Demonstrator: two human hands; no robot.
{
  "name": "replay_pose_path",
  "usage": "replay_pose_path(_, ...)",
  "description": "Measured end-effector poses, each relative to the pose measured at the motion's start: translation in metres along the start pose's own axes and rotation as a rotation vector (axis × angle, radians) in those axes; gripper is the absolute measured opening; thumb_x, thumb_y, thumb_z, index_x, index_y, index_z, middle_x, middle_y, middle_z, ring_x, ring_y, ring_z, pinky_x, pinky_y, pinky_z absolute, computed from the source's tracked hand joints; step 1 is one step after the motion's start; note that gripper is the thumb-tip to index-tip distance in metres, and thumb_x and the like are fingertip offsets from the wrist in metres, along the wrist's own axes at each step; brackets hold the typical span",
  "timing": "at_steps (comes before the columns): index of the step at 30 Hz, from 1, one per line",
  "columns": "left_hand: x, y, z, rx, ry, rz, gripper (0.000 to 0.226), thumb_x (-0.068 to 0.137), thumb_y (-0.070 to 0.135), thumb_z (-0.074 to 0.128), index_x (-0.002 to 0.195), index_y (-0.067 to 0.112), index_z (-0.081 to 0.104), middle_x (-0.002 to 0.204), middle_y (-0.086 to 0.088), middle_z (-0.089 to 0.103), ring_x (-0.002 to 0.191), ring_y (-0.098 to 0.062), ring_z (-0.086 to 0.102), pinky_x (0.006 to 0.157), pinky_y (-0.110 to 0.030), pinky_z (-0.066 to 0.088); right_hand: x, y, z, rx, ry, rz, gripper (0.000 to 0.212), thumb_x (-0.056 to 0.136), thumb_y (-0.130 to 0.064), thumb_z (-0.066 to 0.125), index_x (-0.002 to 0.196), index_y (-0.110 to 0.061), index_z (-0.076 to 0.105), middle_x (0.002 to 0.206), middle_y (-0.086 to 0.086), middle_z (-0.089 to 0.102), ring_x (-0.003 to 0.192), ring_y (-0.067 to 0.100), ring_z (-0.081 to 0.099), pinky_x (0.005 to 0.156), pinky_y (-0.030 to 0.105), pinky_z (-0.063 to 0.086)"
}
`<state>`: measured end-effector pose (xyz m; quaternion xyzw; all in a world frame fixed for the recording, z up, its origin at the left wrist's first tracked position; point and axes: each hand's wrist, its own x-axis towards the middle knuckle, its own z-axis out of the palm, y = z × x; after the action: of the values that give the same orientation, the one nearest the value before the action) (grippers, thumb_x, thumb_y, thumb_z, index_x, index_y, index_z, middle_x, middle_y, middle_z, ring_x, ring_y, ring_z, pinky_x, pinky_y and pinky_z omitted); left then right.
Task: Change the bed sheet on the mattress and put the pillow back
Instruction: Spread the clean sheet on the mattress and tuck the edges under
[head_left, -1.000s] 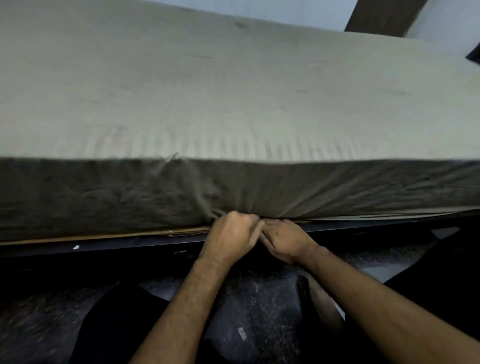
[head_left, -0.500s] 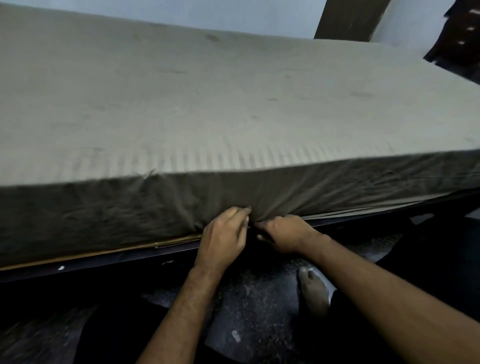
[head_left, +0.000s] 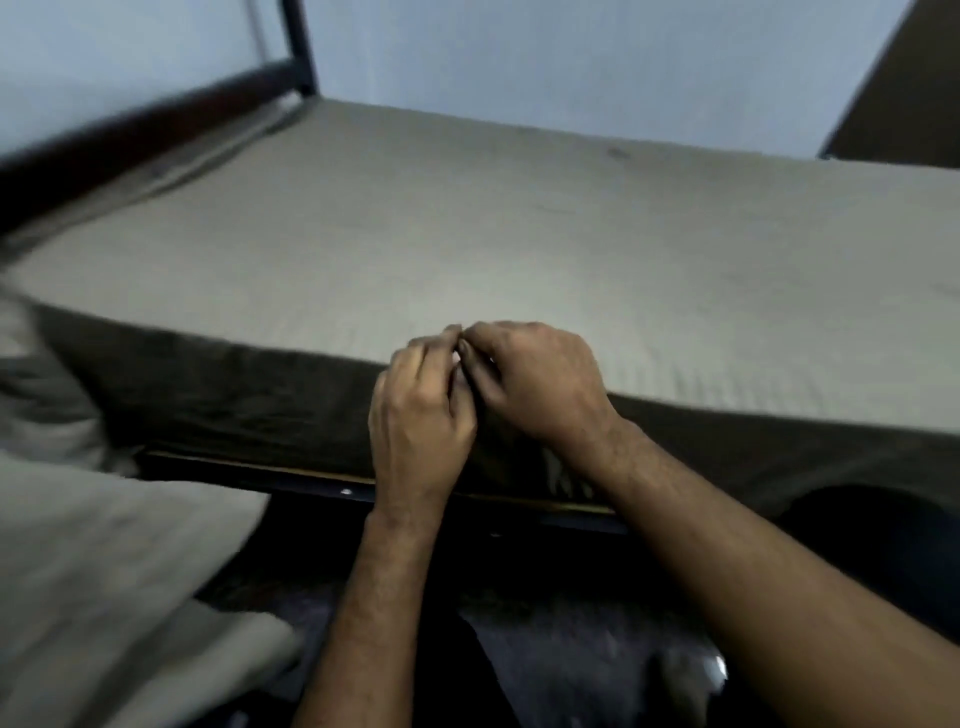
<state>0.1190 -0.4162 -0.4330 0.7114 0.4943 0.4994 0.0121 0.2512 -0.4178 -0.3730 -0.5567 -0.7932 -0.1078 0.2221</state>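
A grey-beige striped bed sheet (head_left: 519, 244) lies flat over the mattress (head_left: 249, 410), and its side hangs down to the dark bed frame (head_left: 332, 488). My left hand (head_left: 421, 421) and my right hand (head_left: 540, 379) are raised in front of the mattress's near edge. Their fingers are curled and the fingertips meet at the top edge. Blur hides whether they pinch any cloth. No pillow can be made out for certain.
A heap of pale grey cloth (head_left: 104, 571) fills the lower left, beside the bed. A dark headboard rail (head_left: 130, 130) and post (head_left: 298, 47) stand at the far left. The dark speckled floor (head_left: 571, 660) lies below my arms, and a dark door (head_left: 914, 88) is at the upper right.
Both hands have come up from the sheet's lower hem under the mattress to its top edge. The view has swung left, bringing the headboard and the cloth heap into sight.
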Motion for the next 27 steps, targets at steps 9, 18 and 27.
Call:
replay_pose_path(9, 0.108, -0.067, -0.13, 0.302, 0.277, -0.443, 0.038, 0.094, 0.013, 0.057, 0.131, 0.009, 0.062, 0.129, -0.013, 0.061, 0.123, -0.031, 0.056, 0.104, -0.038, 0.04, 0.156, -0.091, 0.072, 0.272, -0.414, -0.293, 0.031, 0.101, -0.038, 0.047, 0.117, -0.018, 0.064, 0.123, 0.004, 0.062, 0.111, 0.026, 0.061, 0.09, 0.045, 0.054)
replay_pose_path(18, 0.1, -0.183, -0.22, 0.535, -0.107, -0.84, 0.028, 0.095, 0.017, 0.056, 0.118, 0.003, 0.063, 0.12, -0.023, 0.066, 0.115, -0.041, 0.061, 0.095, -0.043, 0.049, 0.219, -0.169, 0.132, 0.263, -0.454, -0.445, 0.062, 0.099, -0.06, 0.04, 0.15, -0.025, 0.037, 0.156, 0.008, 0.034, 0.141, 0.032, 0.037, 0.113, 0.054, 0.034)
replay_pose_path(27, 0.055, -0.259, -0.191, 0.227, 0.019, -0.812, 0.073, 0.087, 0.055, 0.065, 0.145, 0.016, 0.049, 0.141, -0.003, 0.059, 0.131, -0.018, 0.056, 0.113, -0.039, 0.043, 0.258, -0.203, 0.17, 0.274, -0.515, -0.643, 0.063, 0.103, -0.058, 0.016, 0.161, -0.037, 0.001, 0.17, -0.011, -0.005, 0.156, 0.021, 0.002, 0.118, 0.066, 0.007)
